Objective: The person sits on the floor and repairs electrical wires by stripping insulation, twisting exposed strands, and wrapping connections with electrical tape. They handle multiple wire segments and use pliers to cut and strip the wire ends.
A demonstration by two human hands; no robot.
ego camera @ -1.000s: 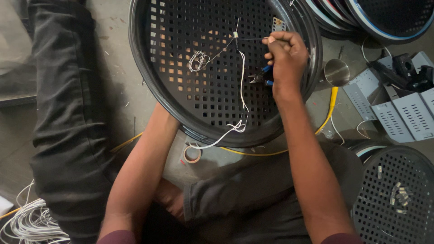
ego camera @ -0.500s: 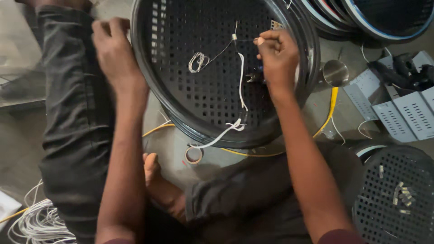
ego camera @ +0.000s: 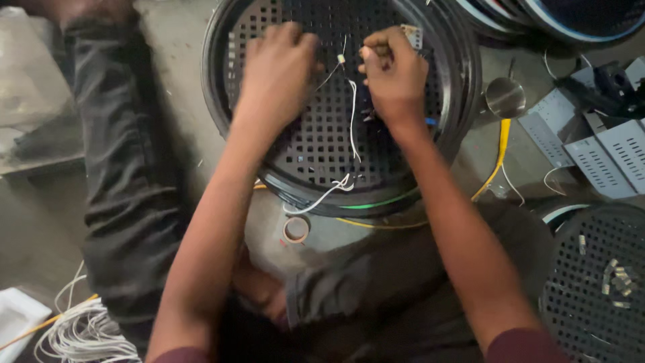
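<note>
Right now we have both hands up on the round black perforated panel (ego camera: 316, 154), which lies flat on the floor between our legs, and the work is at the white wire (ego camera: 351, 128) that runs down its middle. Our right hand (ego camera: 396, 77) has its fingers curled tight and pressed together near the top of the wire, apparently pinching its upper end, though the exact contact is hidden behind the knuckles; a small pale connector block (ego camera: 412, 35) sits just beside that hand at the rim. Our left hand (ego camera: 279, 74) rests knuckles-up on the grille just left of the wire, fingers bent under, and we cannot tell whether they grip anything (the fingertips are out of sight). To do this step well, we judge that the left hand should steady the thin dark lead (ego camera: 329, 75) close to the small joint so the right can work without tugging. We should keep the wire slack, since its lower end (ego camera: 316, 199) trails loose over the front rim. A roll of tape (ego camera: 295, 230) lies on the floor just below the panel, near enough to reach, and a yellow cable (ego camera: 496, 161) passes under the right rim, well clear of our fingers. Another perforated panel (ego camera: 598, 282) lies at the right.
</note>
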